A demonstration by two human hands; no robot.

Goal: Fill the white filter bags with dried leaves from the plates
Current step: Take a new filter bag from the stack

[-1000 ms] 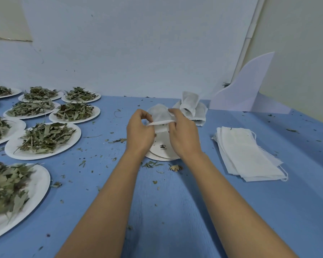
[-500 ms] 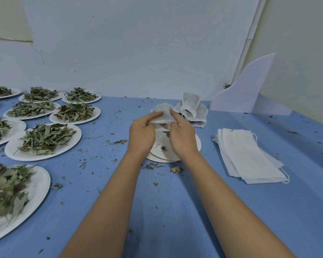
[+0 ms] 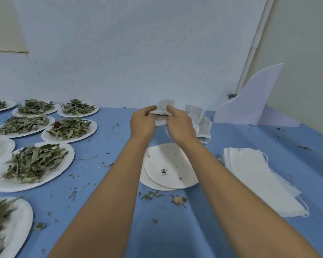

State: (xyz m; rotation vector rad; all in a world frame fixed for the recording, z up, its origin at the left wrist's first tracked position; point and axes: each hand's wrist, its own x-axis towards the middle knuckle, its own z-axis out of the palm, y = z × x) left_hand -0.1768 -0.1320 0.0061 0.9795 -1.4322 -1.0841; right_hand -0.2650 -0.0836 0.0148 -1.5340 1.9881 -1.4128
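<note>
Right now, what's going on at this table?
A person pinches a filter bag between the left hand and right hand, above two nearly empty plates. Dark leaf bits show at its mouth. What look like filled bags lie behind. Flat bags are stacked on the right, and leaf plates sit on the left.

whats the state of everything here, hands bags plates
filter bag, held up, leaves inside
left hand, pinching the bag's mouth
right hand, pinching the bag's mouth
bag stack, flat, unfilled
centre plates, stacked, only crumbs
leaf plates, heaped with leaves
bag pile, crumpled, behind right hand
</note>
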